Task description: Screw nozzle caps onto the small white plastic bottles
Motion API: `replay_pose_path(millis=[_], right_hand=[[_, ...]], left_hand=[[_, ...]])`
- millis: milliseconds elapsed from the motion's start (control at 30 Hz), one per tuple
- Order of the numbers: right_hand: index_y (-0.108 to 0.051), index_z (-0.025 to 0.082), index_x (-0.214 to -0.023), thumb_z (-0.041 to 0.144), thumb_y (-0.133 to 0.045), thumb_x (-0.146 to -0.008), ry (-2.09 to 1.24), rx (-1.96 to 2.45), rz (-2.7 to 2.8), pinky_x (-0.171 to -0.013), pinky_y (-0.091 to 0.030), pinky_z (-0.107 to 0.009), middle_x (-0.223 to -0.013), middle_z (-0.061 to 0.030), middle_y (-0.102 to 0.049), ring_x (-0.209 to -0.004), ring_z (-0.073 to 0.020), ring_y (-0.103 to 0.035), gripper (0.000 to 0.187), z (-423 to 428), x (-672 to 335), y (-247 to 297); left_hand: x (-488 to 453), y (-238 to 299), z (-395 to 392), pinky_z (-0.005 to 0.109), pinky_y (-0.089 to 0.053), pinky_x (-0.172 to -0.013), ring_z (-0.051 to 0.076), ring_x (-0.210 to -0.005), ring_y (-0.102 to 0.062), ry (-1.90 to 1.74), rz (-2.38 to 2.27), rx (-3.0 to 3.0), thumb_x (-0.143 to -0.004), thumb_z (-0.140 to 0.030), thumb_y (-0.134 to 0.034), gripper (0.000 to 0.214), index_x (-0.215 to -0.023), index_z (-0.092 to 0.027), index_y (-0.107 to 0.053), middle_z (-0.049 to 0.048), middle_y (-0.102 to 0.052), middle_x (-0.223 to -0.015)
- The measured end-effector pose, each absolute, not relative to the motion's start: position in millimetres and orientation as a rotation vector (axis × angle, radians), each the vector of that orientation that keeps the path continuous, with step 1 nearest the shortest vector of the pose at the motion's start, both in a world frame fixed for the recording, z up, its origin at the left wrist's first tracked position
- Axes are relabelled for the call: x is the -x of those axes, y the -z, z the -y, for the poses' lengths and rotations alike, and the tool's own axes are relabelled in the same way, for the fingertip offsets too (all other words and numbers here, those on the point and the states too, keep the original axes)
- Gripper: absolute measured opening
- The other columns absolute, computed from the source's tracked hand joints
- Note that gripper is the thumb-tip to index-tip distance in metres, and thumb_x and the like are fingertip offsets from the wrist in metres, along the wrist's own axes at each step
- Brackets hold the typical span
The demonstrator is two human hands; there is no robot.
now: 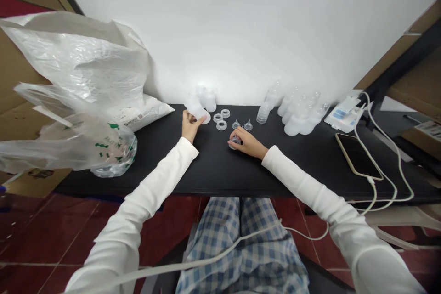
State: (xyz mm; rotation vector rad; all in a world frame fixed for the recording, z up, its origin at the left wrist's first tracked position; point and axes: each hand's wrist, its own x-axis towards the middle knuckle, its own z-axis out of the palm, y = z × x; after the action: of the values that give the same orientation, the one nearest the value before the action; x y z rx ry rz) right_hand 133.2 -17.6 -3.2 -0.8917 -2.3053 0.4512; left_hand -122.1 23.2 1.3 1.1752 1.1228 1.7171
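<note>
My left hand grips a tilted, frosted white bottle with its rounded base turned toward me. My right hand is closed on a small clear round ring-like piece at the table top; the fingers cover part of it. Between the hands lie several clear plastic rings. Just beyond my right fingers sit clear pointed nozzles with round flanges. More frosted bottles stand by the wall behind my left hand.
Toward the right are a stack of clear caps, several capped frosted bottles, a plastic case and a phone with white cables. Plastic bags crowd the left. The black table meets a white wall.
</note>
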Motion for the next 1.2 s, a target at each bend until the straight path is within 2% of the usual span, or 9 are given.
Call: replay_pose_path(millis=[133, 267, 500, 667, 800, 900, 1000, 1100, 1200], right_hand=[[-0.056, 0.021, -0.091, 0.039, -0.056, -0.096, -0.338, 0.894, 2.340, -0.080, -0.046, -0.033, -0.089, -0.0040, -0.058, -0.080, -0.0182, -0.055, 0.019, 19, -132, 1], [-0.055, 0.021, -0.089, 0.038, -0.055, -0.097, -0.239, 0.933, 2.352, -0.083, -0.045, -0.033, -0.089, -0.0051, -0.064, -0.082, -0.0196, -0.059, 0.018, 20, -131, 1], [-0.053, 0.023, -0.084, 0.042, -0.056, -0.093, -0.387, 1.116, 2.140, -0.069, -0.041, -0.029, -0.072, 0.0010, -0.059, -0.065, -0.0154, -0.053, 0.022, 24, -130, -3], [-0.046, 0.024, -0.077, 0.057, -0.057, -0.089, -0.600, 1.141, 1.686, -0.060, -0.039, -0.027, -0.063, 0.0044, -0.048, -0.057, -0.0120, -0.045, 0.037, 24, -127, -6], [-0.041, 0.024, -0.071, 0.067, -0.054, -0.086, -0.732, 1.163, 1.395, -0.060, -0.043, -0.027, -0.064, 0.0035, -0.050, -0.059, -0.0118, -0.047, 0.048, 19, -120, -2], [-0.034, 0.025, -0.069, 0.066, -0.050, -0.089, -0.686, 1.186, 1.341, -0.057, -0.041, -0.027, -0.061, 0.0048, -0.044, -0.057, -0.0117, -0.045, 0.048, 18, -115, -2], [-0.029, 0.025, -0.069, 0.060, -0.044, -0.095, -0.503, 1.184, 1.510, -0.056, -0.039, -0.028, -0.058, 0.0050, -0.036, -0.055, -0.0122, -0.040, 0.045, 14, -119, -7], [-0.035, 0.025, -0.065, 0.060, -0.047, -0.093, -0.307, 1.044, 1.990, -0.062, -0.043, -0.033, -0.058, 0.0021, -0.039, -0.057, -0.0150, -0.043, 0.047, 4, -139, -16], [-0.041, 0.025, -0.064, 0.063, -0.049, -0.092, -0.044, 1.040, 2.115, -0.064, -0.045, -0.036, -0.060, -0.0010, -0.043, -0.060, -0.0180, -0.048, 0.048, -8, -172, -26]], left_hand=[[127, 11, -34, 0.034, -0.050, -0.084, 0.021, -0.093, -0.060, -1.673, -1.547, -1.515, -0.061, -0.029, -0.088, 0.051, -0.099, -0.020, -0.055, 0.0064, -0.059, -0.104], [127, 22, -53, 0.042, -0.050, -0.092, 0.020, -0.085, -0.055, -1.698, -1.632, -1.569, -0.062, -0.030, -0.087, 0.047, -0.089, -0.021, -0.050, 0.0036, -0.050, -0.094], [115, 20, -54, 0.038, -0.052, -0.088, 0.011, -0.073, -0.048, -1.726, -1.598, -1.481, -0.066, -0.037, -0.087, 0.055, -0.085, -0.021, -0.038, 0.0022, -0.043, -0.098], [71, 7, -7, 0.034, -0.051, -0.086, 0.016, -0.083, -0.056, -1.592, -1.201, -1.795, -0.093, -0.047, -0.059, 0.029, -0.095, -0.020, -0.050, 0.0049, -0.054, -0.095], [27, 3, 20, 0.036, -0.051, -0.089, 0.020, -0.096, -0.062, -1.300, -0.876, -1.850, -0.087, -0.055, -0.066, 0.043, -0.110, -0.021, -0.052, 0.0112, -0.060, -0.115], [4, 3, 24, 0.034, -0.052, -0.075, 0.017, -0.077, -0.062, -1.263, -0.888, -1.594, -0.088, -0.062, -0.061, 0.044, -0.103, -0.022, -0.050, 0.0046, -0.062, -0.090], [-8, 0, 24, 0.026, -0.039, -0.049, 0.010, -0.046, -0.042, -1.147, -0.835, -1.228, -0.090, -0.072, -0.048, 0.049, -0.087, -0.023, -0.046, -0.0056, -0.044, -0.060], [-2, -8, 21, 0.020, -0.022, -0.037, 0.006, -0.036, -0.023, -0.947, -0.752, -0.950, -0.090, -0.077, -0.041, 0.059, -0.071, -0.022, -0.042, -0.0096, -0.024, -0.049], [25, -13, 12, 0.018, -0.013, -0.034, 0.004, -0.033, -0.015, -0.918, -0.789, -0.876, -0.090, -0.076, -0.041, 0.060, -0.074, -0.020, -0.050, -0.0112, -0.019, -0.046]])
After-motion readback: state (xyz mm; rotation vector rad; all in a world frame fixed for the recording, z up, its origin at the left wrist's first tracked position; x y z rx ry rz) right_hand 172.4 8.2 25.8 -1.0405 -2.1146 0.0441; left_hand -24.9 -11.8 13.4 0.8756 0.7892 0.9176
